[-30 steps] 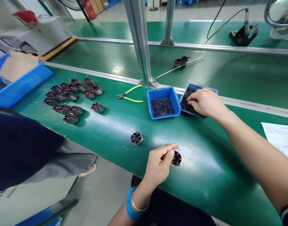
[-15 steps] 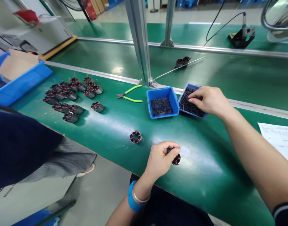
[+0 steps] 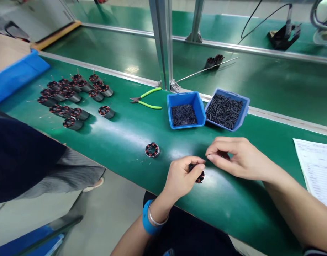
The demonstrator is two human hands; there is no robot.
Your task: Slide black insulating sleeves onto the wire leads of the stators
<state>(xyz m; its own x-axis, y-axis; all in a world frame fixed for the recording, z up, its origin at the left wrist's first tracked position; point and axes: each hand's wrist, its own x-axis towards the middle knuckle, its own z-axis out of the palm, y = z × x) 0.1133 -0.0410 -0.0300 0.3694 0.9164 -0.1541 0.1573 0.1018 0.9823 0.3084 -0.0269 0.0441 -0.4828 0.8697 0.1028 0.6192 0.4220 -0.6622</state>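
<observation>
My left hand (image 3: 180, 177) is closed round a motor stator (image 3: 200, 177), a metal ring with copper windings inside; thumb and forefinger meet above it and hide part of it. Close to its right, my right hand (image 3: 238, 158) is pinched. A dark tip between those fingers looks like a short black tube, mostly hidden. Another stator (image 3: 152, 150) stands upright to the left, thin wire ends beside it. Behind my hands are a blue bin (image 3: 186, 125) and a paler blue-violet bin (image 3: 244, 108), both holding many short black tubes.
Several more stators (image 3: 72, 96) are grouped at the left, near green-handled cutters (image 3: 147, 99). A metal post (image 3: 163, 46) rises behind the bins. A paper sheet (image 3: 312, 163) lies at right. A person in dark clothing (image 3: 24, 156) stands at left.
My right hand has left the paler bin and come down beside my left hand, fingers pinched. My left hand stays at the stator. The view has tilted down a little.
</observation>
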